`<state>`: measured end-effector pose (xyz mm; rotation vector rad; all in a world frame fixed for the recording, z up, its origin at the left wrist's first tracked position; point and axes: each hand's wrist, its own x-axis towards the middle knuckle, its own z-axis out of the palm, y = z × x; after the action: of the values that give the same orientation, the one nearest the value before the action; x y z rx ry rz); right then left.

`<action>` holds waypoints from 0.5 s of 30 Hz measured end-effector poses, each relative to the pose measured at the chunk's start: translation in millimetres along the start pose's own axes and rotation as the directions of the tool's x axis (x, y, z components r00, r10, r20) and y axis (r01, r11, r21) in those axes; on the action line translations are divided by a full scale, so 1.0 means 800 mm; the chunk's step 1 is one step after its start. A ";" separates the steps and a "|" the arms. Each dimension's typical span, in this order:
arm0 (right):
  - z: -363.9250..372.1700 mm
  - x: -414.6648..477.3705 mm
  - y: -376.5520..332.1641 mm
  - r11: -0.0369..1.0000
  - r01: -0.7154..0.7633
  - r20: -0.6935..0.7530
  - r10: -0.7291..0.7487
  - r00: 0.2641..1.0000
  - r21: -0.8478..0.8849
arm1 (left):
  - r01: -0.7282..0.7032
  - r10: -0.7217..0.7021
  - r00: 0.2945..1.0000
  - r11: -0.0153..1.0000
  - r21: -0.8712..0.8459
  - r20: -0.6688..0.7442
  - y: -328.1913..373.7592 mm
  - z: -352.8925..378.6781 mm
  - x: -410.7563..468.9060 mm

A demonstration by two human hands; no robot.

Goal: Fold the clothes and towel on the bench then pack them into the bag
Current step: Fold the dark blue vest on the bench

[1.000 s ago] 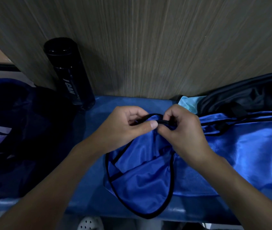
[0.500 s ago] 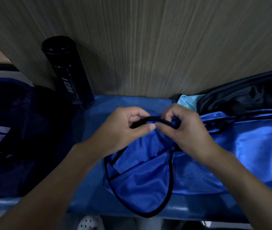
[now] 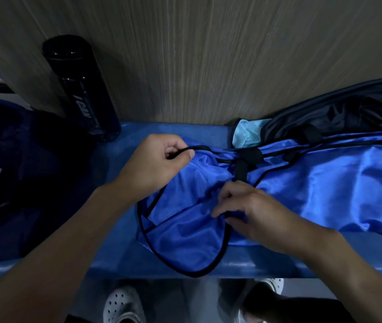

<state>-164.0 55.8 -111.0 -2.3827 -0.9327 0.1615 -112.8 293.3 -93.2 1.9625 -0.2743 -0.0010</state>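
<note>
A shiny blue jersey (image 3: 325,187) with black trim lies spread across the blue bench (image 3: 120,257), one rounded end hanging over the front edge. My left hand (image 3: 157,164) pinches the black trim at the jersey's far edge between thumb and fingers. My right hand (image 3: 250,210) sits lower, fingers curled and pinching a fold of the blue cloth near its middle. A dark garment (image 3: 348,113) and a light blue cloth (image 3: 246,134) lie behind the jersey by the wall. A dark navy bag (image 3: 17,178) sits at the left end of the bench.
A tall black bottle (image 3: 80,89) stands against the wood-grain wall (image 3: 208,54) at the back left of the bench. White perforated clogs (image 3: 124,306) on feet show on the floor below the bench's front edge.
My hands have separated. The right hand left the trim at the far edge and came down toward me onto the middle of the jersey; the left still holds the trim.
</note>
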 end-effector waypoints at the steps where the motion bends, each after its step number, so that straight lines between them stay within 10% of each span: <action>1: 0.002 -0.004 0.000 1.000 0.011 0.029 -0.011 1.000 -0.025 | 0.004 -0.004 1.000 1.000 0.005 -0.004 0.001 0.000 -0.001; 15: 0.005 -0.006 -0.002 0.998 -0.036 0.183 0.045 0.982 -0.051 | 0.040 -0.041 0.999 0.999 0.017 0.030 0.002 0.002 -0.007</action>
<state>-169.8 55.1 -114.2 -2.4634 -0.9817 0.3855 -118.9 292.5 -93.0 1.9851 -0.2546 -0.0547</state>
